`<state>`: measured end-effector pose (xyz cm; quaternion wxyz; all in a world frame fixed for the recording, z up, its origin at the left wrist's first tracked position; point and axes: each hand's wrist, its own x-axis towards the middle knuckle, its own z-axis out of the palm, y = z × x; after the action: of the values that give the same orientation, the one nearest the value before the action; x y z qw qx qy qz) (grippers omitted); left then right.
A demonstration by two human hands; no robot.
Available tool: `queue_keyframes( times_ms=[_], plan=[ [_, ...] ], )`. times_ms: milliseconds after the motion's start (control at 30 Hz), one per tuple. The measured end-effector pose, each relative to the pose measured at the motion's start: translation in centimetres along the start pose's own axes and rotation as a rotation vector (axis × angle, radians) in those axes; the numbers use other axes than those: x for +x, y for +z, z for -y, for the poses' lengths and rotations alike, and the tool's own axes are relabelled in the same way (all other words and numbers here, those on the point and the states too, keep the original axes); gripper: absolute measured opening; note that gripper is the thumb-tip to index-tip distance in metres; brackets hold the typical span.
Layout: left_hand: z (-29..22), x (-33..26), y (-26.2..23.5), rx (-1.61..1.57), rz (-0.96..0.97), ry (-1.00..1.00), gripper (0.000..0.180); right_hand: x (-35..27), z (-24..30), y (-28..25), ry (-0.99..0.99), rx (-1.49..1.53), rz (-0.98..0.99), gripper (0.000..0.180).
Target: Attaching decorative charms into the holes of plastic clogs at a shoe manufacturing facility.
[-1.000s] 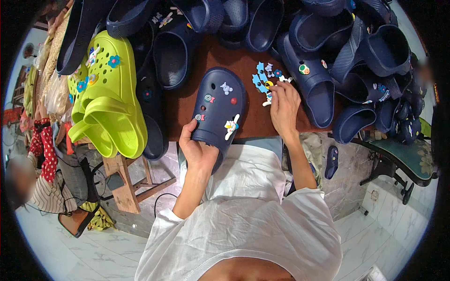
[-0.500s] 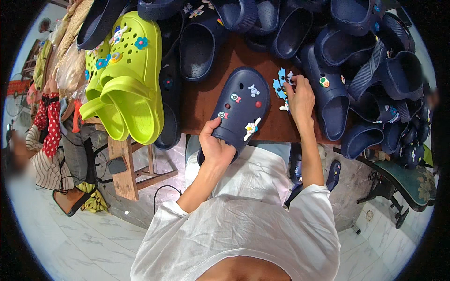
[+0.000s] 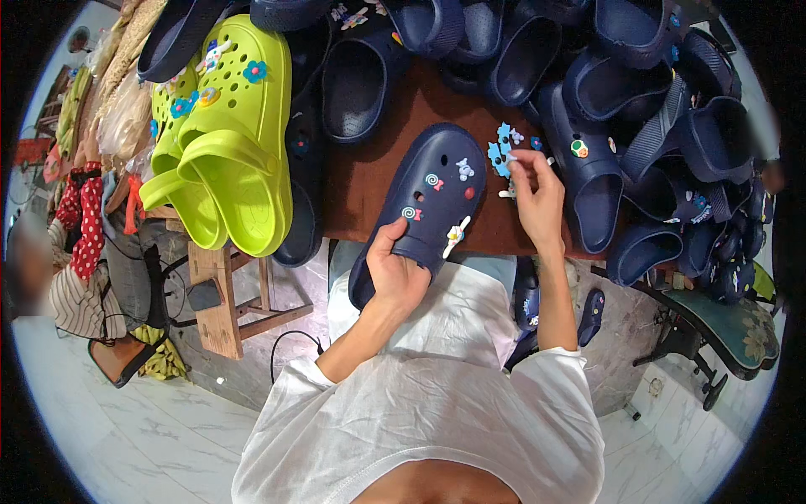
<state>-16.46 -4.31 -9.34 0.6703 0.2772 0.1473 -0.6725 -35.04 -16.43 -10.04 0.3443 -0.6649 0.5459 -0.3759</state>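
My left hand (image 3: 398,273) grips a navy blue clog (image 3: 411,172) at its heel end, thumb on top. Several charms sit in the clog's upper: two swirl lollipops, a grey-blue bear, a red round one and a white long-eared figure. Just right of its toe, my right hand (image 3: 541,202) has thumb and fingertips pinched together. Something small and pale may be between them, but I cannot make it out. Under and beyond those fingertips, a little group of loose blue and white charms (image 3: 501,149) lies on the brown table (image 3: 353,202).
Lime green clogs (image 3: 260,126) with flower charms stand at the table's left. Many navy clogs (image 3: 600,172) are heaped along the back and right. A wooden stool (image 3: 217,286) is at lower left, a chair (image 3: 726,323) at right. Another person (image 3: 29,269) is at the far left.
My right hand has drawn back slightly from the loose charms, fingertips now pinched. The clog in my left hand has shifted slightly and turned a little.
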Motion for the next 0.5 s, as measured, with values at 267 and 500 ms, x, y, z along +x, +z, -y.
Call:
queue_keyframes(
  times_ms=[267, 500],
  plan=[
    [1.3, -0.8, 0.5, 0.137, 0.096, -0.001, 0.045, -1.6, 3.1, 1.8, 0.077, 0.436, 0.191, 0.014],
    [1.5, -1.1, 0.6, 0.2, 0.112, 0.021, 0.047, -1.1, 4.0, 2.2, -0.014, 0.264, 0.151, 0.013]
  ],
)
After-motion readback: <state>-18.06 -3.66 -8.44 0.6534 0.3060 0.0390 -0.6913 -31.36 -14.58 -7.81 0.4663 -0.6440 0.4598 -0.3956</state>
